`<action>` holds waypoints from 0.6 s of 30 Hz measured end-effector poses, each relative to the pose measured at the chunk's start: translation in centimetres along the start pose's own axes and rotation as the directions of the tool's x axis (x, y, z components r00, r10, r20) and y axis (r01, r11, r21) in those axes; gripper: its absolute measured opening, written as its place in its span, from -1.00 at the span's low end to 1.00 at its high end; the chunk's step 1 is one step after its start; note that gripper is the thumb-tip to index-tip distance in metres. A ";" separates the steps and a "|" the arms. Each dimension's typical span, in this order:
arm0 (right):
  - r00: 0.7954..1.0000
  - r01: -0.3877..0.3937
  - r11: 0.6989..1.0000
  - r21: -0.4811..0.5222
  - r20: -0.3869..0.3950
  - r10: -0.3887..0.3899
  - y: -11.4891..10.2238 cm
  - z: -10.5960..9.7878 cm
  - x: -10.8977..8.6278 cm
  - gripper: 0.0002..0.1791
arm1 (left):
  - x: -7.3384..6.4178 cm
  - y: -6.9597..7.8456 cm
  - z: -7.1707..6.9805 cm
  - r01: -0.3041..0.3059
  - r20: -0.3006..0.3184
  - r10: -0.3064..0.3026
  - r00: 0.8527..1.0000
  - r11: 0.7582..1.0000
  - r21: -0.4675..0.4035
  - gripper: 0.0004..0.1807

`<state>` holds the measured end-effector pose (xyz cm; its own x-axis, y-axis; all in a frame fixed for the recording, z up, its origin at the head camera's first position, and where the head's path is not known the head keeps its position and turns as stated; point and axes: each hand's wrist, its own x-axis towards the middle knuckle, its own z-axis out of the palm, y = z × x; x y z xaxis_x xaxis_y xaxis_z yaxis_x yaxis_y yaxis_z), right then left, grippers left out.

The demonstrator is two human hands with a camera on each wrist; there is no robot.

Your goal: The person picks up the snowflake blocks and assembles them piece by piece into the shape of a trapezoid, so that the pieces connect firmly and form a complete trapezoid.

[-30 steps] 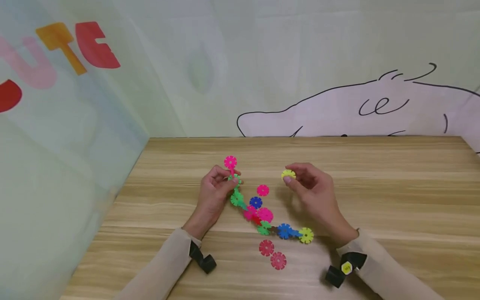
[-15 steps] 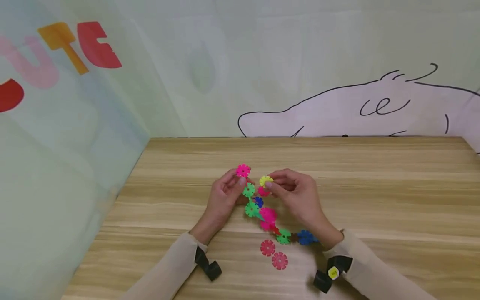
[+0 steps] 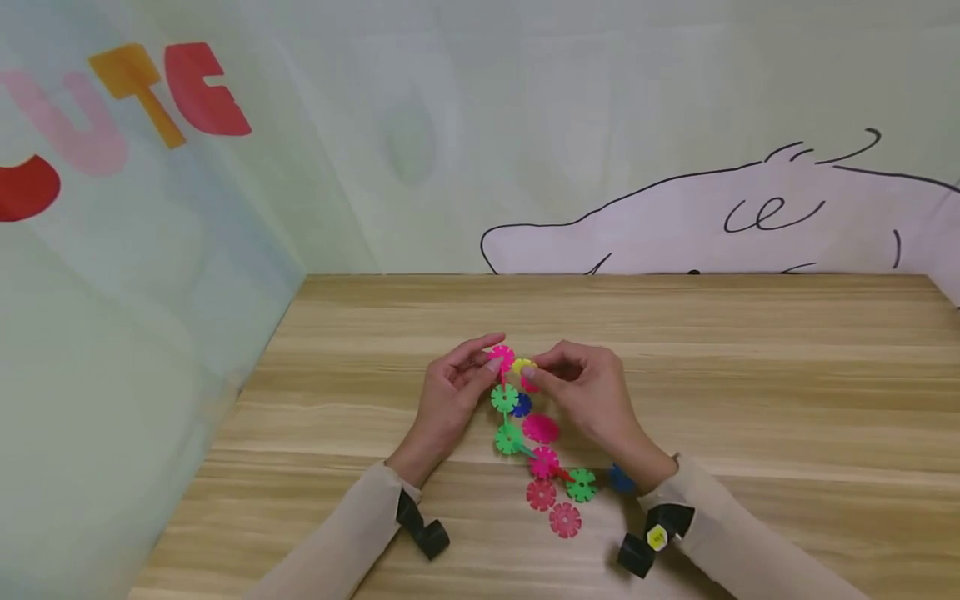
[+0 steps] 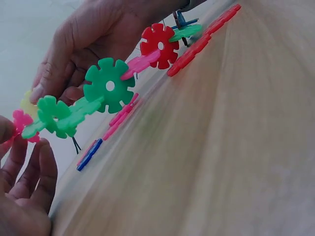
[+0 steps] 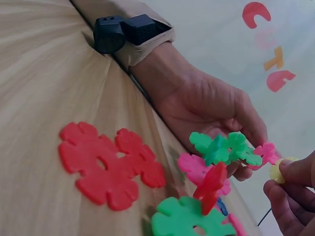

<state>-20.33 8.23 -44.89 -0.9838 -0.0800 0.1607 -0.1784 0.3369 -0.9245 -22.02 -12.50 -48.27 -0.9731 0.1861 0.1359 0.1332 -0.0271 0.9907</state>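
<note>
A chain of slotted, flower-shaped plastic discs (image 3: pixel 509 438) hangs from my left hand (image 3: pixel 448 398), which pinches its pink end (image 3: pixel 500 356) between thumb and fingers. Green, pink and red discs follow along the chain, joined at angles, and its blue part (image 3: pixel 622 478) is partly hidden behind my right wrist. My right hand (image 3: pixel 600 392) pinches a yellow disc (image 3: pixel 522 366) by its edge, close against the pink end. In the right wrist view the yellow disc (image 5: pixel 276 172) sits beside the pink one; whether their slots interlock, I cannot tell.
Loose discs lie on the wooden table (image 3: pixel 360 333): a blue one (image 3: pixel 523 405), pink ones (image 3: pixel 540 428) below the hands, and two red ones (image 3: pixel 566 520) nearer the front. A printed cloth backdrop (image 3: pixel 420 208) stands behind and at the left. Both wrists wear black camera mounts.
My right hand has come left with the yellow disc, up to the chain's pink end. The left hand has moved slightly right and drawn the chain with it.
</note>
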 end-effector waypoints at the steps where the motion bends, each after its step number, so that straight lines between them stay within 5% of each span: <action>1: 1.000 -0.002 1.000 -0.004 0.001 0.002 0.1 0.0 0.0 -0.92 | 0.0 -0.1 0.0 -0.004 -0.004 0.004 1.000 1.000 0.007 -0.64; 7: 1.000 0.010 1.000 0.029 -0.008 -0.010 0.6 0.2 -0.2 -0.90 | 0.3 -0.2 0.1 -0.010 -0.026 0.010 1.000 1.000 -0.006 -0.71; 18: 0.996 0.085 0.995 0.046 -0.016 -0.084 0.8 0.6 -0.2 -0.92 | 0.3 -0.1 -0.2 0.068 -0.011 -0.070 0.998 0.990 -0.123 -0.71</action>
<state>-20.28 8.02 -45.89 -0.9654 -0.0932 0.2437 -0.2604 0.2857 -0.9223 -22.37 -12.60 -48.33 -0.9819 0.1772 0.0667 0.0429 -0.1349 0.9899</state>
